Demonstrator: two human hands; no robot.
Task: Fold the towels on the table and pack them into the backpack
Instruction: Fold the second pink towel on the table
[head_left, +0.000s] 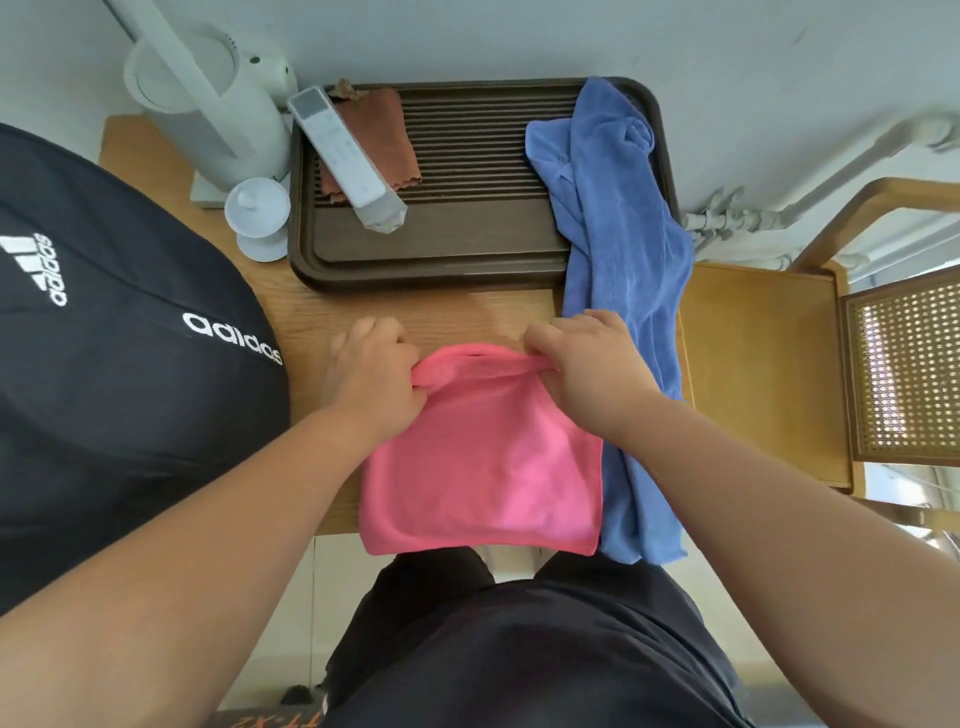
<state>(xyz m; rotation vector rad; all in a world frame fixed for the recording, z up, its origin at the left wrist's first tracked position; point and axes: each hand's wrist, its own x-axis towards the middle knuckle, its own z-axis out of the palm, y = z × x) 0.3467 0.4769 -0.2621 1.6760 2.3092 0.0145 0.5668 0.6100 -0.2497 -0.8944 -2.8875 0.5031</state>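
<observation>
A pink towel (483, 467) lies on the wooden table (322, 312), its near edge hanging over the table's front. My left hand (371, 371) grips its far left corner and my right hand (587, 364) pinches its far right corner, bunching the far edge. A blue towel (618, 270) lies unfolded along the right side, from the tray down past the table's front edge. A black backpack (119, 374) with white lettering fills the left side.
A dark brown slatted tray (467, 249) at the back holds a brown cloth (384, 135) and a white remote (345, 156). A white kettle (208, 104) and a white lidded cup (257, 215) stand at back left. A wooden chair (763, 364) is to the right.
</observation>
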